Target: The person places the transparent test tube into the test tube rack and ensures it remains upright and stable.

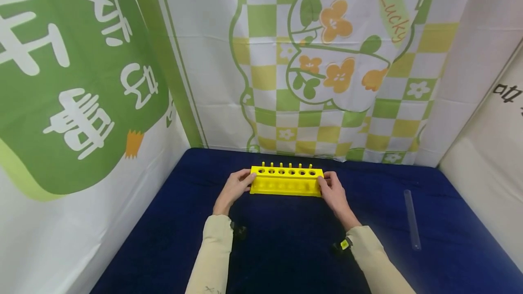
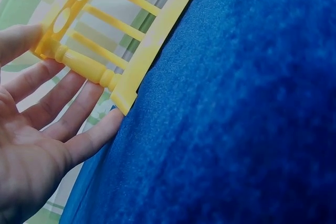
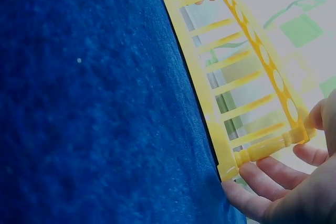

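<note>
A yellow test tube rack [image 1: 286, 185] stands upright on the dark blue cloth, with a row of round holes along its top and a row of pegs behind. My left hand [image 1: 235, 188] holds its left end; in the left wrist view the thumb is at the top plate and the fingers [image 2: 79, 93] lie against the end post. At the other end, my right hand [image 1: 333, 193] grips the rack, its fingers [image 3: 268, 179] along the right post. To the right on the cloth lies a clear test tube [image 1: 412, 221], apart from both hands.
The blue cloth [image 1: 282, 248] covers the table. Printed fabric hangs around it: a green and white checked back curtain [image 1: 265, 76], a left curtain [image 1: 81, 221] and a white right curtain [image 1: 486, 149]. The rack is near the back edge.
</note>
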Available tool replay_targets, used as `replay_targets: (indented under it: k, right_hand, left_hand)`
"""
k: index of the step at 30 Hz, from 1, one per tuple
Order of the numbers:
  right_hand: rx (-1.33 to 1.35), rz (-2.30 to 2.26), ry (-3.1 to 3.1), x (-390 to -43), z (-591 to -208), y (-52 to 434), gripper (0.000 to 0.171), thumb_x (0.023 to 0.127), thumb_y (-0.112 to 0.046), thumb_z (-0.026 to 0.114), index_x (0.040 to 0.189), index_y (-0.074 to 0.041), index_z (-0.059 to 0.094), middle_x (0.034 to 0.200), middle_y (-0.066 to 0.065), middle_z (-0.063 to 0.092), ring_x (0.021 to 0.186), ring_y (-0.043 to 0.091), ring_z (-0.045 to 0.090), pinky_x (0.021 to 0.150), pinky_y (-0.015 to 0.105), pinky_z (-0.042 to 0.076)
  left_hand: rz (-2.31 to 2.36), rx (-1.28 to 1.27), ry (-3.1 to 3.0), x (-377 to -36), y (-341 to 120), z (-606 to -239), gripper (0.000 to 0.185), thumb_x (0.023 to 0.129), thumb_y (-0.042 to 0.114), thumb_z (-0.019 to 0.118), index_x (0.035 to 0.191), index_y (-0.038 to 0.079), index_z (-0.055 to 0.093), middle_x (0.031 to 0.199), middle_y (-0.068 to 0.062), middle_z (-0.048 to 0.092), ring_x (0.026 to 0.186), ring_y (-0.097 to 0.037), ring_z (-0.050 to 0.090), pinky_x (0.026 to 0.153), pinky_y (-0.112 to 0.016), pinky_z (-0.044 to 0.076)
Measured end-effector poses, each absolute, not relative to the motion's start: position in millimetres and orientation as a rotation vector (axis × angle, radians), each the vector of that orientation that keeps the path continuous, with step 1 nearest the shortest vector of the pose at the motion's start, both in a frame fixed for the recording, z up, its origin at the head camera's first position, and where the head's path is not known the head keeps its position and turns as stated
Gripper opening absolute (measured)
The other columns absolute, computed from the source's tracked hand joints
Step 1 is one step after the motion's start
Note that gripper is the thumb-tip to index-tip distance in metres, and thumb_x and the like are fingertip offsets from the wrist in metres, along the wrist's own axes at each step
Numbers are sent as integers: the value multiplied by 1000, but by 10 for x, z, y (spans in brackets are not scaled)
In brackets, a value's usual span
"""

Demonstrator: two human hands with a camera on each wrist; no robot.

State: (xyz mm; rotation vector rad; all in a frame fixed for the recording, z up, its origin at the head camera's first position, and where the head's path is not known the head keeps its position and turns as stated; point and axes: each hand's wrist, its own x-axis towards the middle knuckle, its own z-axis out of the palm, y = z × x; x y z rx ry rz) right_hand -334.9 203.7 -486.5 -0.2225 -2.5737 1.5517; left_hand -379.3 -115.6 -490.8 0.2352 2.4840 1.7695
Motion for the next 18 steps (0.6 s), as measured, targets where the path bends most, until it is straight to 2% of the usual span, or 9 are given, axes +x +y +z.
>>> replay_targets:
  k: [18]
  right_hand:
    - [-264, 1587, -2571, -3326, -4840, 2066, 40, 102, -42, 45, 129, -12, 44, 125, 18, 58, 104, 29, 60, 80, 30, 54]
  left_hand:
    - [1766, 273, 2487, -3825, -1108, -4940, 52, 95, 49, 59, 135, 15, 58, 127, -8, 64, 112, -25, 63, 94, -41, 56]
